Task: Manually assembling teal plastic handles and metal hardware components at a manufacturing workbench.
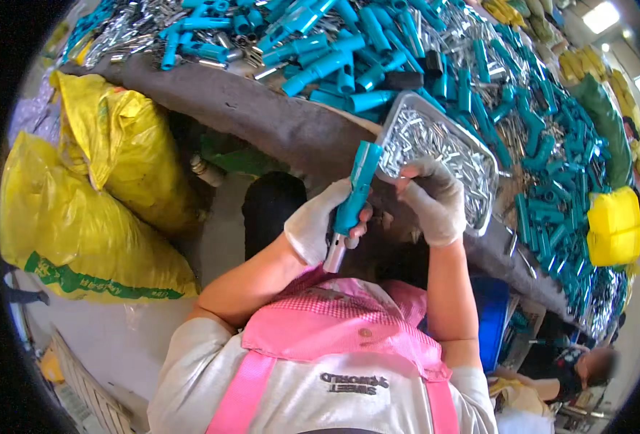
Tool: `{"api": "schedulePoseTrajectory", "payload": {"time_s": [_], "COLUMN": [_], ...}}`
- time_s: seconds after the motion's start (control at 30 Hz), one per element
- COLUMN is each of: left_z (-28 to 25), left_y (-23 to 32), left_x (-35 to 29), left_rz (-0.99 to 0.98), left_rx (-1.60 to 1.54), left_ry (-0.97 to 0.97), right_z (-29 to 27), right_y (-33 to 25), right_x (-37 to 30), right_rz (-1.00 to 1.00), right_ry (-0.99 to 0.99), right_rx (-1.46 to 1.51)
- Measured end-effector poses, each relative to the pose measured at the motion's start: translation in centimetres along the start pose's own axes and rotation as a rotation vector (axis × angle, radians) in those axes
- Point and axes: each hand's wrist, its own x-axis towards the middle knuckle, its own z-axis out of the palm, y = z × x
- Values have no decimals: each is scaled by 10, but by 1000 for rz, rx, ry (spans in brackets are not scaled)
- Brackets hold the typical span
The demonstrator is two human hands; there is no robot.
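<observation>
"What does my left hand [318, 218] hold?"
"A teal handle [358, 184], with my fingers curled around its middle. It is held in the air in front of the worktop's near edge, tilted, its far end beside the tray's left side. A metal tube [335, 254] projects from the end nearer my body."
"And my right hand [439, 205]?"
"It is at the near side of the grey tray [491, 189], thumb and forefinger brought close together; I cannot tell whether a piece is pinched between them."
"What does the tray contain?"
"Many small silver pieces [432, 137]. It lies at the near edge of the worktop [226, 101]."
"What is beyond?"
"Heaped teal parts [327, 66]. Yellow sacks [92, 228] stand left, below the worktop's edge."
</observation>
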Motion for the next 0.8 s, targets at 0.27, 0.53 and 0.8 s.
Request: {"api": "schedulePoseTrajectory", "payload": {"time_s": [0.27, 0.53, 0.8], "left_z": [7, 6, -7], "left_y": [-10, -26, -23], "left_x": [4, 0, 3], "left_rz": [-20, 487, 705], "left_rx": [96, 863, 1129], "left_ry": [-108, 58, 105], "right_z": [7, 16, 20], "right_y": [7, 40, 32], "right_x": [-24, -41, -39], "right_rz": [59, 295, 322], "right_ry": [-103, 109, 48], "right_rx": [-25, 418, 173]}}
